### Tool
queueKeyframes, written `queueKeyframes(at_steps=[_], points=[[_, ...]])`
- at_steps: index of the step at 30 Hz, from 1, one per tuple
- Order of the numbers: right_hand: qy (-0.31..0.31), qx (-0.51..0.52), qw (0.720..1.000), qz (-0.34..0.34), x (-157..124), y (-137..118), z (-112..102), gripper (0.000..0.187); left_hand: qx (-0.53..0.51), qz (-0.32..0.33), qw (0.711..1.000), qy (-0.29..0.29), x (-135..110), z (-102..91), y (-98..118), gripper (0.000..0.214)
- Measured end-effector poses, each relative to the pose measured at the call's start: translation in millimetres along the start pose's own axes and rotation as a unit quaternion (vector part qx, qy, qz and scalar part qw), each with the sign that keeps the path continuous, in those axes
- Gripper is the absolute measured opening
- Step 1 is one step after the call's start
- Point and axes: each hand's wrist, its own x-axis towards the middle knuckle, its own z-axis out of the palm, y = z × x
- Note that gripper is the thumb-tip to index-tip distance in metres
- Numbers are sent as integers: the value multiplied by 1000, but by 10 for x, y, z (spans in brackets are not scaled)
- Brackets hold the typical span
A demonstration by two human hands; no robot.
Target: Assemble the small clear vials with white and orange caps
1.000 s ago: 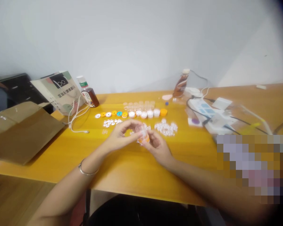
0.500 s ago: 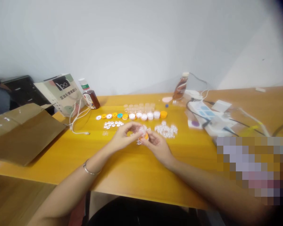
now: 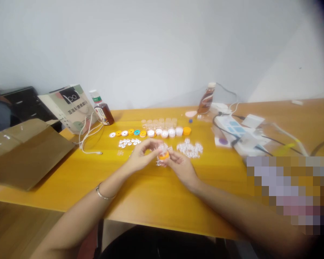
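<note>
My left hand (image 3: 140, 157) and my right hand (image 3: 179, 167) meet over the middle of a yellow wooden table (image 3: 140, 190). Together they pinch a small clear vial with an orange cap (image 3: 163, 153), fingers curled round it. Just behind lies a pile of small white beads (image 3: 190, 148), and another smaller pile of white beads (image 3: 128, 142) to the left. Farther back runs a row of orange, white and teal caps (image 3: 129, 132) and a row of small capped vials (image 3: 166, 131). A silver bangle (image 3: 104, 194) sits on my left wrist.
A brown paper bag (image 3: 27, 151) lies at the left edge, a printed box (image 3: 68, 106) and a dark bottle (image 3: 102, 108) behind it, with a white cable (image 3: 88, 138). A brown drink bottle (image 3: 206, 99), power strip (image 3: 233, 127) and chargers stand at the right. A blurred patch covers the lower right.
Both hands stay together on the vial; the fingers shifted slightly round it. The view tilted down a little at first, then held.
</note>
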Motion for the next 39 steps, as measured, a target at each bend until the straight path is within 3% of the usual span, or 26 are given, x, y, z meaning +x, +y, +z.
queueKeyframes(at_steps=[9,15,22,28,39], points=[[-18,-18,1000,-2,-4,-30,45,22,52,21,998,24,-13,15,19,26],[-3,1,1000,-12,-7,-2,43,33,56,23,998,22,-9,7,59,26],[-21,-37,999,-24,-12,44,-4,15,21,16,1000,3,-3,-21,36,26],[-15,-38,999,-22,-30,27,16,28,45,35,998,-22,-11,-55,54,26],[-2,-36,998,-54,-72,56,51,35,97,85,992,-6,-51,-45,137,20]])
